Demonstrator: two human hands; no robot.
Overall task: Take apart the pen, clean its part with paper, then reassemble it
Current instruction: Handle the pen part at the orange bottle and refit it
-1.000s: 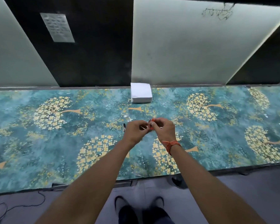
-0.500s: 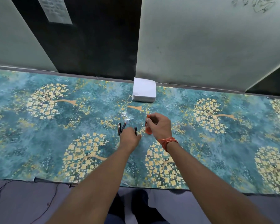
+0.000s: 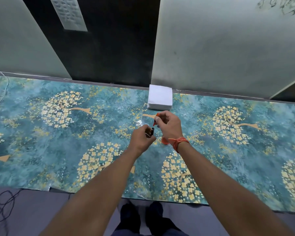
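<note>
Left hand (image 3: 141, 138) clenched round black pen part (image 3: 151, 132), in front of paper stack (image 3: 160, 97); part's long axis tilted, exposed end pointing up and away toward stack. Right hand (image 3: 167, 125) just right of it, nearer stack, gripping orange pen part (image 3: 155, 119); axis near upright, tip downward. Hands apart, above bench (image 3: 61, 137). Orange wrist band (image 3: 179, 142) on right wrist.

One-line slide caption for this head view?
Over a floral tablecloth, the left hand holds a black pen part, the right hand an orange one; paper stack behind.
</note>
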